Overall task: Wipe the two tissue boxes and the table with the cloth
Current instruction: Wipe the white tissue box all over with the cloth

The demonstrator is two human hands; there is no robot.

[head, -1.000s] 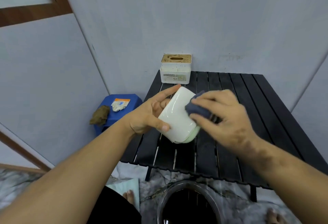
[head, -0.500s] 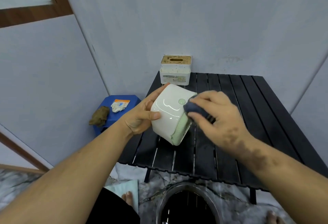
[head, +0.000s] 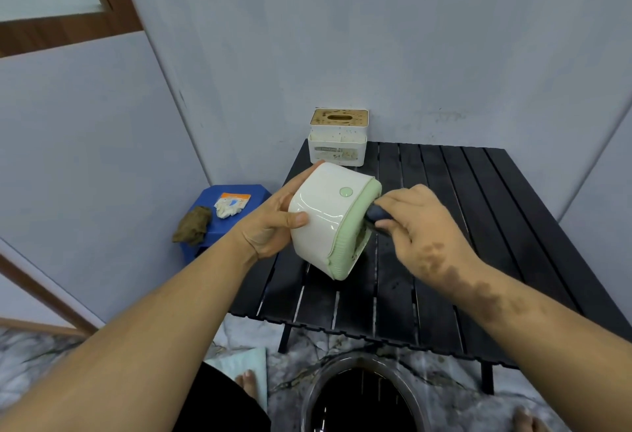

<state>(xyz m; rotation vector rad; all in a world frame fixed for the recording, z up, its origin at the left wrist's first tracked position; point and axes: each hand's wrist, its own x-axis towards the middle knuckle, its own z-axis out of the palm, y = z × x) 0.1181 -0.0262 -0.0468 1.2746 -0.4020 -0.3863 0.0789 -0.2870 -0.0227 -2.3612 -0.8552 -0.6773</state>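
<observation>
Gripping a glossy white rounded tissue box above the table's left edge, the left hand tilts it so its pale green rim faces right. The right hand pinches a dark blue cloth against that rim. A second square tissue box, with a slotted wooden lid, stands at the slatted black table's far left corner.

The right half of the black slatted desk lies bare; a white wooden-lidded tissue box blocks its far-left corner.
</observation>
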